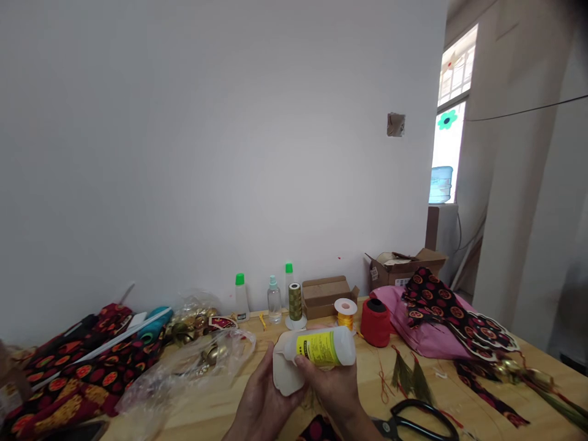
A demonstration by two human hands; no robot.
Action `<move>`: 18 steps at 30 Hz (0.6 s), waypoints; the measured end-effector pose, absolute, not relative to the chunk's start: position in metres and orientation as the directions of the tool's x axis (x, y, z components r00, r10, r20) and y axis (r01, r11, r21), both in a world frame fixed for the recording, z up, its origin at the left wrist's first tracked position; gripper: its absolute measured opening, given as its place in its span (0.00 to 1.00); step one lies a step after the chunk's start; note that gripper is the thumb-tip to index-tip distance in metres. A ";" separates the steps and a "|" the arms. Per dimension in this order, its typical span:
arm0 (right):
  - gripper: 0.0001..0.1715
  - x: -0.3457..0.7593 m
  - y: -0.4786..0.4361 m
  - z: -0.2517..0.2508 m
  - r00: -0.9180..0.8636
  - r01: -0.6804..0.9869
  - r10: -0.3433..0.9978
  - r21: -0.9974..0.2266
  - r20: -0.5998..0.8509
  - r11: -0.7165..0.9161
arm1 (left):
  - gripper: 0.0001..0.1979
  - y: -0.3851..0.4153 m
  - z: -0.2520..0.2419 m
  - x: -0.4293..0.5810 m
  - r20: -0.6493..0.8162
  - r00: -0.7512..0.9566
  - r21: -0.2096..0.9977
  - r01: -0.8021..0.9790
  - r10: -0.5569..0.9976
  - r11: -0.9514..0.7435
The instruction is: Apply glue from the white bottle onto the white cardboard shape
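Note:
My right hand point(337, 389) is wrapped round a white glue bottle point(342, 344) with a yellow-green label. The bottle lies nearly level, its narrow end pointing left over a pale, flat, rounded piece point(285, 376). That piece rests in my left hand point(264, 392), its fingers closed round the lower edge. Whether the bottle's tip touches the piece I cannot tell. Beneath my hands, a dark patterned cloth point(319, 429) shows at the bottom edge. Black-handled scissors point(420, 419) lie just right of my right wrist.
Behind my hands stand a green thread spool point(294, 303), a clear spray bottle point(274, 303), a yellow thread spool point(345, 315) and a red thread cone point(375, 324). Patterned fabric point(96, 386) and plastic bags point(184, 367) lie left. Green tassels point(413, 376) and pink cloth point(413, 331) are right.

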State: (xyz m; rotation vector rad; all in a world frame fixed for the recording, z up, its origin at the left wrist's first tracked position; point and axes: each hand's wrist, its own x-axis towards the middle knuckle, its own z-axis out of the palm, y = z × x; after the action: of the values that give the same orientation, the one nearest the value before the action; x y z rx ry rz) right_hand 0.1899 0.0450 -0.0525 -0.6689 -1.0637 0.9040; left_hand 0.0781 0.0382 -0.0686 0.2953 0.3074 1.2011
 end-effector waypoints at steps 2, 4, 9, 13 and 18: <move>0.25 0.190 0.044 -0.051 0.180 -0.331 0.885 -0.820 0.430 0.466 | 0.14 0.039 -0.070 0.077 -0.069 0.341 0.377 -0.861 0.938 0.341; 0.25 0.191 0.043 -0.050 0.161 -0.342 0.890 -0.822 0.427 0.456 | 0.13 0.039 -0.070 0.077 -0.057 0.343 0.380 -0.861 0.937 0.339; 0.23 0.194 0.042 -0.050 0.167 -0.258 0.854 -0.814 0.492 0.520 | 0.14 0.038 -0.068 0.078 -0.023 0.343 0.386 -0.863 0.939 0.325; 0.22 0.194 0.043 -0.051 0.160 -0.266 0.836 -0.793 0.525 0.548 | 0.13 0.038 -0.067 0.079 -0.067 0.320 0.389 -0.864 0.945 0.320; 0.22 0.194 0.044 -0.053 0.179 -0.235 0.804 -0.769 0.567 0.595 | 0.15 0.037 -0.067 0.079 -0.043 0.340 0.382 -0.863 0.939 0.330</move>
State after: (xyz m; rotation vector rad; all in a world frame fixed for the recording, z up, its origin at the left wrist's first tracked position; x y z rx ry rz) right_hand 0.1943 0.0442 -0.0527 -0.5937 -1.1703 0.7986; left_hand 0.0785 0.0374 -0.0674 0.3156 0.2763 1.1985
